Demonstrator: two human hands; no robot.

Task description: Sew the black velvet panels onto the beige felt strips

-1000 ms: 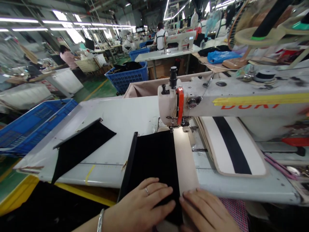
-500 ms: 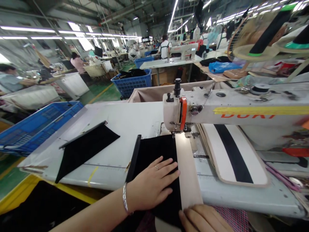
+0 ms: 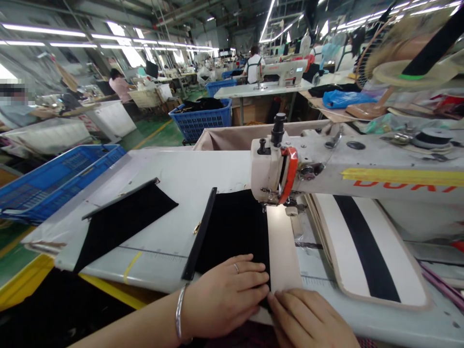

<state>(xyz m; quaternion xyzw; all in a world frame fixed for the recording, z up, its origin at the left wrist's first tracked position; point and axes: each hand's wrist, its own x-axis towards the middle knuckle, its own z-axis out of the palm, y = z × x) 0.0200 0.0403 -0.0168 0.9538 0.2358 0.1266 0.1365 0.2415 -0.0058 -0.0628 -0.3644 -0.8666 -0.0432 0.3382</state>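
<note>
A piece of black fabric [image 3: 235, 232] with a dark stiff bar along its left edge lies under the needle area of a sewing machine [image 3: 275, 169]. Beside its right edge runs a beige strip [image 3: 284, 251], which also passes under the machine head. My left hand [image 3: 232, 295], with a ring and a silver bangle, rests flat on the near part of the black fabric, fingers stretched out. At the near end of the strip, my right hand [image 3: 308, 316] closes its fingers on the strip along its seam with the fabric; the thumb is mostly hidden.
Another black piece with a bar [image 3: 126, 220] lies on the left of the white table [image 3: 170, 169]. Beige-edged panels with a dark stripe [image 3: 366, 246] are stacked at right. A yellow bin [image 3: 32, 278] and blue crate [image 3: 65, 179] stand left; other people work behind.
The black fabric and beige strip have moved forward under the machine head. My left hand now sits nearer the fabric's front end. The view has shifted slightly.
</note>
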